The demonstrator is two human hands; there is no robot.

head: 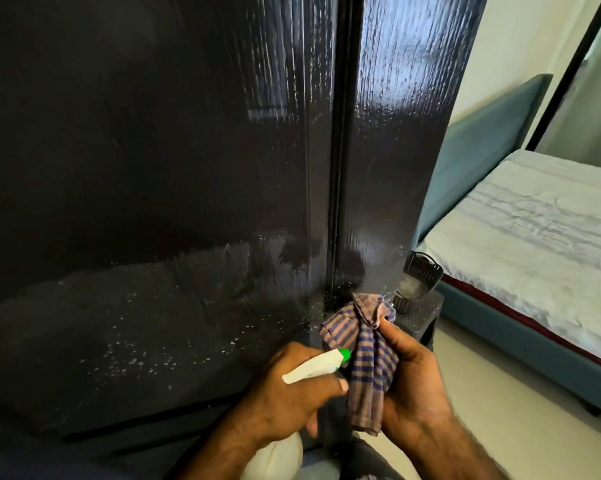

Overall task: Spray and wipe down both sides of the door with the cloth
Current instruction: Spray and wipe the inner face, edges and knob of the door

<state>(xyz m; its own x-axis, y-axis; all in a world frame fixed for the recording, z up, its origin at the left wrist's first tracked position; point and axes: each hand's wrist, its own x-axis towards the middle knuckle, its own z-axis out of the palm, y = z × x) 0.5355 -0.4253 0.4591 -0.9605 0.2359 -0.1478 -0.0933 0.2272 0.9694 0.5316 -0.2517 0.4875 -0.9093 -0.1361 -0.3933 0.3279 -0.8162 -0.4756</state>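
Observation:
The dark glossy door stands open edge-on ahead, next to a dark panel on its left. White spray droplets speckle the lower part of that panel. My left hand grips a white spray bottle with a green nozzle that points at the door's lower edge. My right hand holds a striped blue and pink cloth, bunched, just in front of the door's bottom edge. The bottle's round white body shows below my left wrist.
A bed with a pale sheet and teal frame stands at the right. A small black fan or basket sits on a dark stool beside the door. Pale floor lies between bed and door.

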